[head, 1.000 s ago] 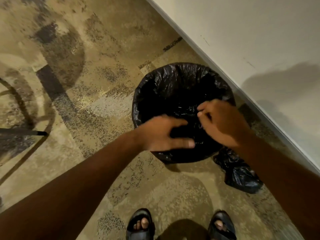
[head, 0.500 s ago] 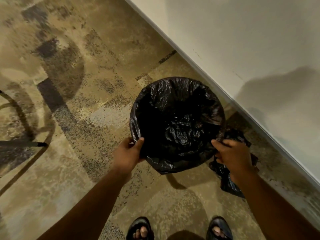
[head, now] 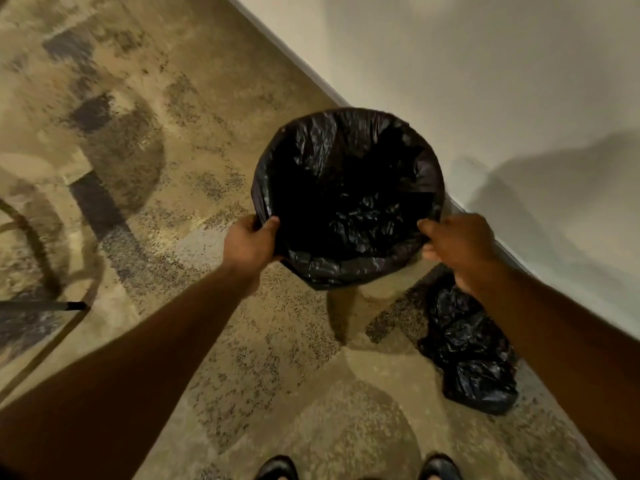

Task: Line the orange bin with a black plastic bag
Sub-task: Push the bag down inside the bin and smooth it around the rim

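The left hand (head: 250,244) grips the near-left rim of the bin, thumb hooked over the top edge and fingers curled beneath, closed on the black plastic bag (head: 349,202) that is folded over that rim. Across the opening, the right hand (head: 457,249) clamps the near-right rim the same way, thumb lying along the edge and fingers wrapped under the bag's overhang. Both forearms reach forward from the bottom corners of the view, fairly straight, with the wrists at about the same height on opposite sides of the bin. The bag covers the whole mouth and the visible outer band, so the bin's orange body cannot be seen; the liner sags crumpled into the dark interior between the hands. The bin appears raised off the carpet (head: 214,341), its shadow lying below it, though whether the base touches the floor cannot be told. Beyond the right hand, the far rim comes close to the pale wall (head: 485,81) and its baseboard, leaving little room on that side. Out past the left hand the patterned carpet lies open. Below the right forearm a second crumpled black bag (head: 474,358) lies beside the wall. Two dark sandals (head: 277,469) show at the bottom edge.
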